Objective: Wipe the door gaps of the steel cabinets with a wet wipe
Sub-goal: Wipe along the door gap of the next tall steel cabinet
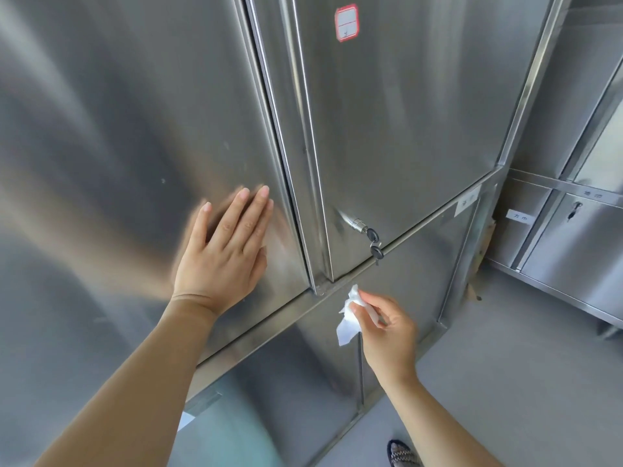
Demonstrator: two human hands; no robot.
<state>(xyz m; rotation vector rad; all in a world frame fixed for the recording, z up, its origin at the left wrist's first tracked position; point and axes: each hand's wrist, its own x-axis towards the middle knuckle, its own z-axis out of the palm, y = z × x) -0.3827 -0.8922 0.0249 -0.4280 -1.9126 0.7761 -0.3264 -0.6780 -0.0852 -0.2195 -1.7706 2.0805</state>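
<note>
A tall steel cabinet fills the view, with a left upper door [128, 136] and a right upper door [404, 123]. The vertical door gap [279, 146] runs between them down to a horizontal rail [290, 315]. My left hand [226, 251] lies flat with straight fingers on the left door, close to the gap. My right hand [384, 328] pinches a crumpled white wet wipe [349, 320] just below the bottom end of the gap, in front of the lower door [397, 298].
A lock with keys [371, 241] hangs from the right door's lower left corner. A red-bordered label [346, 21] sits near the top. More steel cabinets [573, 241] stand at the right. Grey floor [505, 382] lies below, with a shoe [403, 453] at the bottom edge.
</note>
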